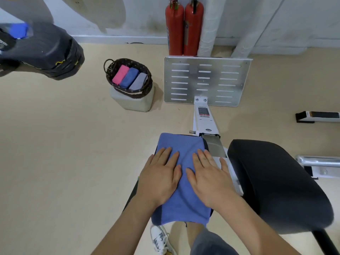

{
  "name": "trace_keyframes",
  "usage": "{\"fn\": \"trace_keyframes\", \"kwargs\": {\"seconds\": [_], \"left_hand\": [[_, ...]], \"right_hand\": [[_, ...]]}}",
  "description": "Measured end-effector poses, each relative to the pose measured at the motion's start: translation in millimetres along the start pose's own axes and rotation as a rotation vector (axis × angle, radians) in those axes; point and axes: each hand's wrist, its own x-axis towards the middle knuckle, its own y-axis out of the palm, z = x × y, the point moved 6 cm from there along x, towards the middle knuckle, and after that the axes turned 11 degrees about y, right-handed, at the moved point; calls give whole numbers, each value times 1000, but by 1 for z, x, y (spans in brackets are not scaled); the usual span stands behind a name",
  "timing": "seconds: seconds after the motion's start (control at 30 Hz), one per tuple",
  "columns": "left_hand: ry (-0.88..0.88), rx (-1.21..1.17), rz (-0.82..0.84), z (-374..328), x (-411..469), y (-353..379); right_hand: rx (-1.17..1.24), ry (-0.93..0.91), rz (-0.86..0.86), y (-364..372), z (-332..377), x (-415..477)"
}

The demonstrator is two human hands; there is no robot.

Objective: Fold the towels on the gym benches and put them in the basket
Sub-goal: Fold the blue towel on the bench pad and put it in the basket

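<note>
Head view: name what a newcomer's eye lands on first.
The left hand and right hand press flat on a blue towel at bottom centre. Up left, a dark basket holds three folded towels. Two red fire extinguishers stand by the far wall.

Two red fire extinguishers (193, 30) stand behind a slotted metal plate (206, 81).
</note>
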Motion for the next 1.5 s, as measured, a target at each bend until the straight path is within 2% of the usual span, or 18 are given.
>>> {"fn": "trace_keyframes", "kwargs": {"seconds": [0.1, 0.17, 0.27, 0.33, 0.43, 0.5, 0.63, 0.8, 0.93, 1.0, 1.07, 1.13, 1.17, 1.27, 1.33, 1.4, 1.43, 1.5], "left_hand": [[-9, 25, -146, -3, -32, 6], [-6, -17, -326, -8, -73, 13], [-164, -267, -503, -6, -109, 25], [-312, -547, -548, -1, -129, 35], [-425, -761, -514, -1, -138, 45], [-449, -875, -541, -1, -141, 45], [-487, -974, -537, 3, -137, 49], [-535, -1250, -496, 16, -143, 55], [-504, -1565, -394, 10, -144, 57], [-531, -1780, -323, 3, -145, 57], [-536, -1888, -275, 1, -147, 55], [-516, -1824, -256, 2, -148, 50], [-501, -1708, -260, 4, -149, 48], [-381, -1040, -412, 15, -152, 32], [-64, -483, -511, -1, -152, 15], [226, -33, -367, -33, -143, 29], [279, 87, -284, -44, -138, 41], [279, 153, -256, -56, -122, 47]], "right_hand": [[31, -105, -294, 6, 1, -34], [19, -82, -428, 27, 5, -61], [202, 38, -621, 46, -1, -84], [506, 189, -694, 61, -10, -108], [1017, 415, -560, 85, -19, -123], [1233, 508, -478, 93, -19, -122], [1351, 576, -420, 95, -23, -117], [1463, 650, -309, 97, -26, -112], [1708, 663, -147, 111, -14, -117], [1849, 638, -93, 117, -9, -122], [1947, 586, -55, 119, -9, -126], [2011, 529, -34, 118, -10, -130], [2004, 517, -53, 116, -12, -132], [1935, 497, -136, 110, -18, -138], [1922, 460, -167, 103, -18, -141], [1907, 443, -198, 96, -17, -143], [1881, 444, -216, 93, -16, -145], [1797, 440, -252, 86, -15, -149]]}}
